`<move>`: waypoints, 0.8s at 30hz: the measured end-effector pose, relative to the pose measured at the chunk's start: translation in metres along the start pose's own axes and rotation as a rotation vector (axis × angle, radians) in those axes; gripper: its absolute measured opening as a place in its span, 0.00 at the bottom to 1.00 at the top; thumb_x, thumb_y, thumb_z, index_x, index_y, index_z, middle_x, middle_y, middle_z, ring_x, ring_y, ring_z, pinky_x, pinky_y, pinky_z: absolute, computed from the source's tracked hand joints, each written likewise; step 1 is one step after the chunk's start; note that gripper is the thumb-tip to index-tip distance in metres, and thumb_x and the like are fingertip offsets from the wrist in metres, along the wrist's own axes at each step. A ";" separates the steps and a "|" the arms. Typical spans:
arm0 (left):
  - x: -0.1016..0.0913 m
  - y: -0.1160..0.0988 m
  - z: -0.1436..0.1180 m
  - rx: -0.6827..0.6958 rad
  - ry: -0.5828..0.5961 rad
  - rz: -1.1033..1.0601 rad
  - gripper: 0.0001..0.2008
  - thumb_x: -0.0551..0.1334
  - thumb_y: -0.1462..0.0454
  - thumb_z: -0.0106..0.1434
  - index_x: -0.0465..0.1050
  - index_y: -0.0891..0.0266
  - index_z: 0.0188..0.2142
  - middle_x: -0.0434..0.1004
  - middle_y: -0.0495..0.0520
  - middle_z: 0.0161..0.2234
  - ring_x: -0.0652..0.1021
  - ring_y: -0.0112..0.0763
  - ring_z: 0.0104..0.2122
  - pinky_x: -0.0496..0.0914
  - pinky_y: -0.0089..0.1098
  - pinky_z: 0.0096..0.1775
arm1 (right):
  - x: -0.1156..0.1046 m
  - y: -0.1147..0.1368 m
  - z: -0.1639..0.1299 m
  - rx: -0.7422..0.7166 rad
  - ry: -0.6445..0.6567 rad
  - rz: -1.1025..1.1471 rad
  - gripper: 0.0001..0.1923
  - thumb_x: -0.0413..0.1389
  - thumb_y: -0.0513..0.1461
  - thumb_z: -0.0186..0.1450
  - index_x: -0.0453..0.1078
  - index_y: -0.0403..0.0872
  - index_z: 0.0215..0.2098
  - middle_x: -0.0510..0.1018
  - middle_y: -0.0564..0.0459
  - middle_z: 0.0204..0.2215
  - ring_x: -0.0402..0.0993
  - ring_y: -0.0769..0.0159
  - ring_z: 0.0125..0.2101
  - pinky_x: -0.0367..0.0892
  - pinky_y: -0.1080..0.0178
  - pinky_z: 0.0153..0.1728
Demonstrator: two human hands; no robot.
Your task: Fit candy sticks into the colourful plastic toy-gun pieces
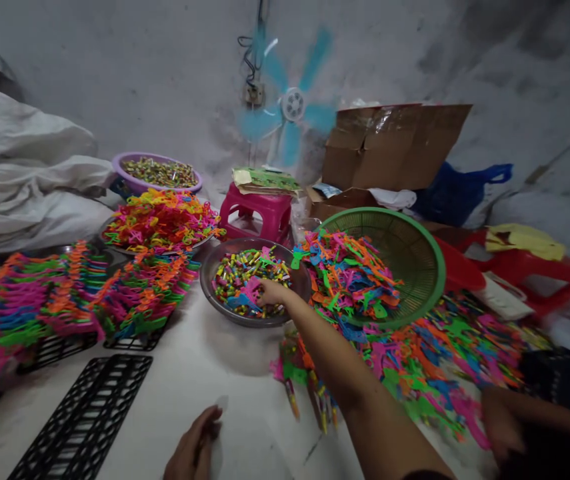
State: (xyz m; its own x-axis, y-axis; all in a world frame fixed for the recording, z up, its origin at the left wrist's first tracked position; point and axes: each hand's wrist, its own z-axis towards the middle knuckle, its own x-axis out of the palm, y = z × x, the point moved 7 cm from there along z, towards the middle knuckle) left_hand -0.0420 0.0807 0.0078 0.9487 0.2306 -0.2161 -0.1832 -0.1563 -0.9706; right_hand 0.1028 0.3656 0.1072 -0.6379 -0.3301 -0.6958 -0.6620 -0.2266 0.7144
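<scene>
My right hand (271, 295) reaches over a grey metal bowl (235, 321) filled with small multicoloured cylinders (235, 267). Its fingers are closed on a pink plastic piece (251, 291) at the bowl's front half; the piece's exact shape is blurred. A blue plastic piece (239, 302) lies just beside it, and a green piece (297, 257) sits at the bowl's right rim. Low in the view, my left hand (195, 441) rests near the white table top (235, 393). Its fingers are loosely stretched with nothing visible in them.
Black slotted racks (82, 417) lie left, some filled with rows of plastic pieces (65, 293). A green basket (417, 267) of pieces stands right, beside a spread-out pile (429, 360). Another person's hand (502, 427) is at the far right. A fan (293, 105) spins behind.
</scene>
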 end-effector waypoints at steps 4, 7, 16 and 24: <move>-0.010 -0.015 -0.006 -0.051 -0.179 -0.022 0.24 0.51 0.51 0.57 0.60 0.58 0.50 0.74 0.56 0.43 0.77 0.32 0.30 0.72 0.29 0.28 | -0.020 0.005 -0.005 0.001 -0.099 0.021 0.14 0.61 0.27 0.36 0.70 0.45 0.20 0.71 0.62 0.15 0.63 0.74 0.16 0.61 0.70 0.18; -0.011 -0.024 -0.010 -0.026 -0.237 -0.047 0.28 0.51 0.48 0.56 0.56 0.58 0.53 0.74 0.58 0.42 0.74 0.28 0.20 0.68 0.27 0.20 | -0.045 0.008 -0.013 -0.008 -0.184 0.032 0.11 0.61 0.29 0.38 0.71 0.45 0.21 0.71 0.60 0.15 0.64 0.73 0.17 0.61 0.70 0.21; -0.014 -0.019 0.001 -0.211 -0.129 -0.341 0.26 0.58 0.51 0.51 0.60 0.62 0.46 0.74 0.51 0.26 0.63 0.20 0.11 0.56 0.22 0.12 | -0.034 0.050 -0.115 -0.243 0.063 0.302 0.18 0.61 0.41 0.49 0.70 0.44 0.38 0.75 0.54 0.30 0.70 0.68 0.30 0.66 0.67 0.30; -0.041 -0.017 -0.004 -0.154 -0.236 -0.297 0.23 0.57 0.54 0.54 0.59 0.58 0.48 0.72 0.48 0.29 0.66 0.20 0.16 0.59 0.20 0.14 | 0.108 0.030 -0.176 -0.365 0.214 0.097 0.18 0.62 0.34 0.48 0.72 0.47 0.38 0.74 0.50 0.37 0.70 0.63 0.38 0.64 0.61 0.41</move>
State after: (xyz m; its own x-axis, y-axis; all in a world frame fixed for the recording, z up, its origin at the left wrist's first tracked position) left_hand -0.0764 0.0696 0.0334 0.8662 0.4984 0.0354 0.1478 -0.1879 -0.9710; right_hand 0.0831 0.1620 0.0669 -0.5689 -0.5395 -0.6207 -0.3960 -0.4818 0.7817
